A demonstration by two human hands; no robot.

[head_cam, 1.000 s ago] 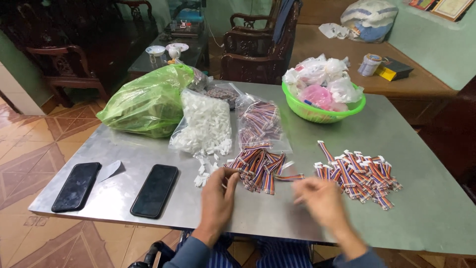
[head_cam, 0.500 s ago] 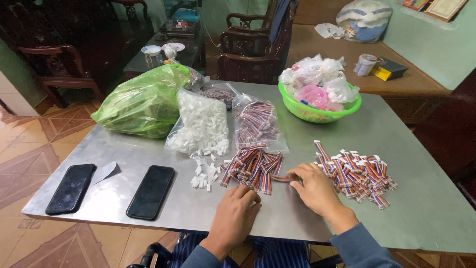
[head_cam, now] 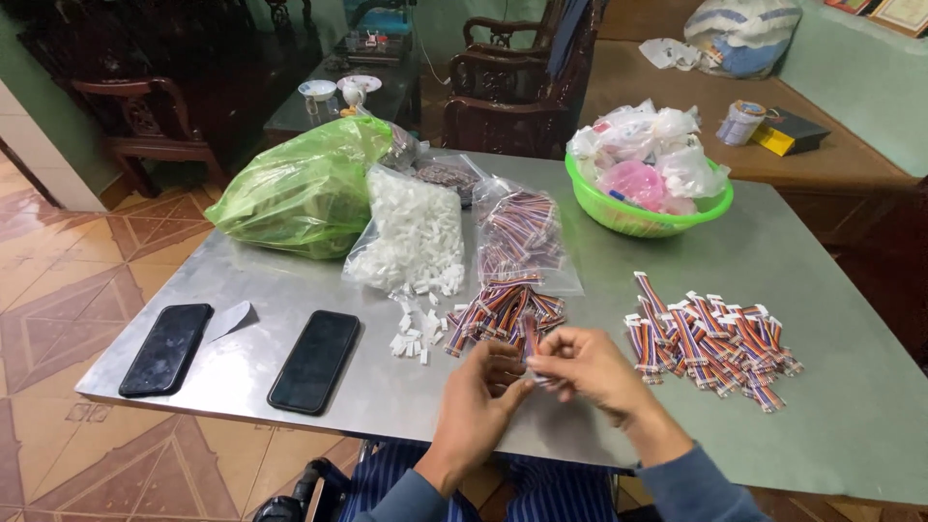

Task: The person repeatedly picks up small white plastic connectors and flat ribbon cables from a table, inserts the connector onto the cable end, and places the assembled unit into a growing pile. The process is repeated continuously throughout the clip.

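Both of my hands meet over the front of a metal table (head_cam: pixel 831 406). My right hand (head_cam: pixel 590 372) pinches a short multicoloured ribbon cable (head_cam: pixel 531 338) that stands up between the fingers. My left hand (head_cam: pixel 483 396) touches the same cable from below, and whether it also holds a white connector is hidden. Just beyond lie a pile of loose ribbon cables (head_cam: pixel 503 311) and scattered small white plastic connectors (head_cam: pixel 414 333). To the right is a larger heap of cables with white connectors on their ends (head_cam: pixel 710 338).
Two black phones (head_cam: pixel 315 360) (head_cam: pixel 166 348) lie at the front left. Behind are a clear bag of white connectors (head_cam: pixel 411 237), a clear bag of cables (head_cam: pixel 522 237), a green plastic bag (head_cam: pixel 304 188) and a green basin of small bags (head_cam: pixel 643 184). Wooden chairs stand beyond.
My right hand picked a cable from the middle pile and drew it toward me. My left hand came in from the connectors to meet it.
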